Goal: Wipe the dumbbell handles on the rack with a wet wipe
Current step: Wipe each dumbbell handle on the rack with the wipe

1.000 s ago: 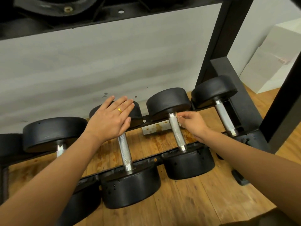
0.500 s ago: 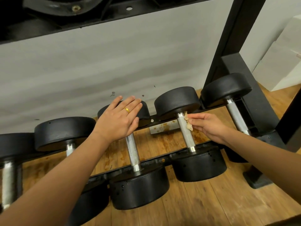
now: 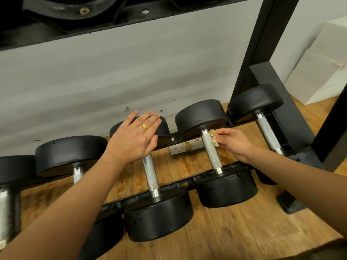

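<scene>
Several black dumbbells with knurled steel handles lie across the low rack rails (image 3: 187, 184). My right hand (image 3: 232, 142) pinches a small crumpled, stained wipe (image 3: 213, 136) against the upper right side of one handle (image 3: 211, 152). My left hand (image 3: 134, 139), wearing a gold ring, rests flat with straight fingers on the far head (image 3: 163, 128) of the neighbouring dumbbell, whose handle (image 3: 151, 175) shows below my wrist. Further dumbbell handles lie at the right (image 3: 267, 134) and left (image 3: 78, 172).
A black rack upright (image 3: 262, 44) and its foot (image 3: 291, 205) stand at the right. An upper shelf (image 3: 75, 21) overhangs the top. The grey wall is behind, stained wooden floor (image 3: 234, 231) below, and a white box (image 3: 323, 68) at far right.
My right hand has drawn the wipe slightly off the handle's top toward the right side. The view shifted a little to the right. My left hand stays on the dumbbell head.
</scene>
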Tool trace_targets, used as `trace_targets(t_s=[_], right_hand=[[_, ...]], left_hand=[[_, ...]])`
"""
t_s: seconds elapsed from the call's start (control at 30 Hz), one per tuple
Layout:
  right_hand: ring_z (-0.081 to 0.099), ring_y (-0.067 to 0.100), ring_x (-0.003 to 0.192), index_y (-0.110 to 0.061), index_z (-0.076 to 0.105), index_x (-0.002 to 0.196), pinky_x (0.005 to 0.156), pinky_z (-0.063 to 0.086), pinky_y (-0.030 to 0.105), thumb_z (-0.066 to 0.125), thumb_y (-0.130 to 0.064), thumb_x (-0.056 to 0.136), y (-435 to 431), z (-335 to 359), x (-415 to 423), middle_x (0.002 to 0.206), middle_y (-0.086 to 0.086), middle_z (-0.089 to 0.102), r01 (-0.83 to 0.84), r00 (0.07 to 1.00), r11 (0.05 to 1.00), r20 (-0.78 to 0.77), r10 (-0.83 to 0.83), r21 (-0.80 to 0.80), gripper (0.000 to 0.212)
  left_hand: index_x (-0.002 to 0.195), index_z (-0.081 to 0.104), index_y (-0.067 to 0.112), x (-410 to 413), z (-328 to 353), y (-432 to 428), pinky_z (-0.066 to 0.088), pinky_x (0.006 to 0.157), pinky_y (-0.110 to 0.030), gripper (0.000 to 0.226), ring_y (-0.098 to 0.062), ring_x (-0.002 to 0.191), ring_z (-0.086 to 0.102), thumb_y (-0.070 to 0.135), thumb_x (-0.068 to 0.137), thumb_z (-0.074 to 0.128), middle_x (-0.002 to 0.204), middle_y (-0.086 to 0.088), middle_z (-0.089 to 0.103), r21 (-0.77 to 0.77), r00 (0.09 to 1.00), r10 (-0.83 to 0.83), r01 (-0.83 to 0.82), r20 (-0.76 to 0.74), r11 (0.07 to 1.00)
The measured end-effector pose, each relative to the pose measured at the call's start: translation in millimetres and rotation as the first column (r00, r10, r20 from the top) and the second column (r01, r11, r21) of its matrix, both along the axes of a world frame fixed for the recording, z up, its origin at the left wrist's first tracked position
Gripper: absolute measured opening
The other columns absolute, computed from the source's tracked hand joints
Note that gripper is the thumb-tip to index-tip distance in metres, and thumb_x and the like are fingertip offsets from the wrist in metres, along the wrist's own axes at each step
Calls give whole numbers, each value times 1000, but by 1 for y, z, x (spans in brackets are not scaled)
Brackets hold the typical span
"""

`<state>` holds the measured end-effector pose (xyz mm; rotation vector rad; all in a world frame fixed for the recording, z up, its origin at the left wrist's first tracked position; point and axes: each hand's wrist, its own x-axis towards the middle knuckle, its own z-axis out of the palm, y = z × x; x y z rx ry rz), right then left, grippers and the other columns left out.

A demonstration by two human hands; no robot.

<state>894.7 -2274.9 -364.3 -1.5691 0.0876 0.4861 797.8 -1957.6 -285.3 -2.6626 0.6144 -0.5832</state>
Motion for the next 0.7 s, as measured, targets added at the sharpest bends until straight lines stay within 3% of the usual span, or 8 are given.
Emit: trace_targets(t_s=[0.17,0.5,0.6,0.7], right_hand=[[71,22,87,-19,71,94,82,60,35,70,-5,91,6,-3,6,93,6,73,109,985,977,155,-82,-181,14],[68,23,102,-16,75,99,94,56,42,70,-10,91,14,-10,9,100,5,74,129,988,976,106,-112,-178,12],[68,24,101,-19,73,94,86,58,36,67,-6,92,13,-4,7,100,6,73,68,996,980,74,-55,-186,14],[69,17,87,-16,74,88,71,55,26,64,-1,93,1,2,1,90,3,74,-39,996,971,70,57,-237,19]], left_hand=[[142,57,4,1,-2,1,33,118,-52,55,-32,138,52,35,105,31,145,-17,58,-6,1000,-1,1,-2,1000],[142,58,5,1,-1,0,34,117,-53,55,-32,138,52,36,105,32,145,-17,59,-21,1000,6,-6,-8,1000],[141,58,5,0,1,-1,35,117,-53,55,-32,137,53,36,105,31,144,-16,60,-27,1000,6,-6,-9,1000],[141,59,5,0,0,-1,36,116,-53,55,-32,137,53,36,105,32,143,-16,60,-29,1000,3,-3,-2,1000]])
